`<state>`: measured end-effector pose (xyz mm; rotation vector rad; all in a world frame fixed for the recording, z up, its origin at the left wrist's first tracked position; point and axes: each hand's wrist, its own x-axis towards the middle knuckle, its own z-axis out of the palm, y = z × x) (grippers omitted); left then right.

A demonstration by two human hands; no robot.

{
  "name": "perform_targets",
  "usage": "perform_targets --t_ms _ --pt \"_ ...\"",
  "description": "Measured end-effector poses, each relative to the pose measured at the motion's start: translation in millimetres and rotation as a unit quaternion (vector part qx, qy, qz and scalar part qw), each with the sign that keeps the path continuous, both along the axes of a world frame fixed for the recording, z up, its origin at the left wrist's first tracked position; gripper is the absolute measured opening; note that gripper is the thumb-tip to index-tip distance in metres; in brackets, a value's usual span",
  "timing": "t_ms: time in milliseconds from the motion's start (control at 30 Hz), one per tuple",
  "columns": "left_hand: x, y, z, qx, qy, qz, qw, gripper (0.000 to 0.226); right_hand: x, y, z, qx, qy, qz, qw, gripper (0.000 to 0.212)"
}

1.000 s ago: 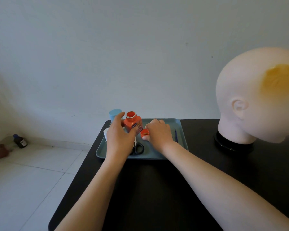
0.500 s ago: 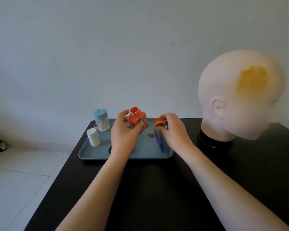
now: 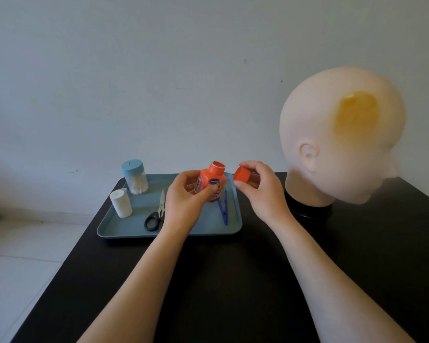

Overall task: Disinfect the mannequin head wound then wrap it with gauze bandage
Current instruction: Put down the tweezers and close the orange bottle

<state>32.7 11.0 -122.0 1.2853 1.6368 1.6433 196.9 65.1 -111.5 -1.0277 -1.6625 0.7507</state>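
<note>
While your left hand (image 3: 186, 196) covers the lower front of the orange bottle (image 3: 212, 181), you can read only part of its label, and the print is too small to make out. Your left wrist also hides the near tip of the scissors' (image 3: 156, 214) handle side, and the base of the bottle is out of sight behind your fingers. At the far left edge a dark object on the floor is cut off by the frame and cannot be identified.

Both your forearms reach forward from the near edge across the black table (image 3: 233, 280), the left angled toward the tray (image 3: 124, 231), the right angled up toward the space between the tray and the mannequin head (image 3: 342, 134). Your left hand is curled around the bottle, thumb on the near side and fingers on the left, holding it upright over the tray with its mouth uncovered. Your right hand (image 3: 260, 191) pinches the orange cap (image 3: 242, 174) between thumb and fingers, held just right of the bottle's mouth and apart from it.

On the tray, a white bandage roll (image 3: 120, 203) stands at the left, with a blue-lidded jar of cotton swabs (image 3: 134, 177) just behind it. Blue tweezers (image 3: 222, 209) lie near the tray's right side. The mannequin head stands on a dark base at the right of the table, with a yellowish stained wound patch (image 3: 356, 112) on its side above the ear.
</note>
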Motion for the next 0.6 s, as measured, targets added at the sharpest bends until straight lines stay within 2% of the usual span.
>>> perform_targets --t_ms 167,300,600 --pt "0 -4 1 0.003 0.091 -0.027 0.996 0.044 7 -5 6 0.028 0.016 0.05 0.998 0.043" --pt "2 -7 4 0.013 0.138 -0.027 0.99 0.045 7 -8 8 0.047 0.005 0.062 0.997 0.039" --pt "4 -10 5 0.027 0.172 -0.024 0.984 0.046 7 -14 11 0.103 -0.058 0.064 0.991 0.041"
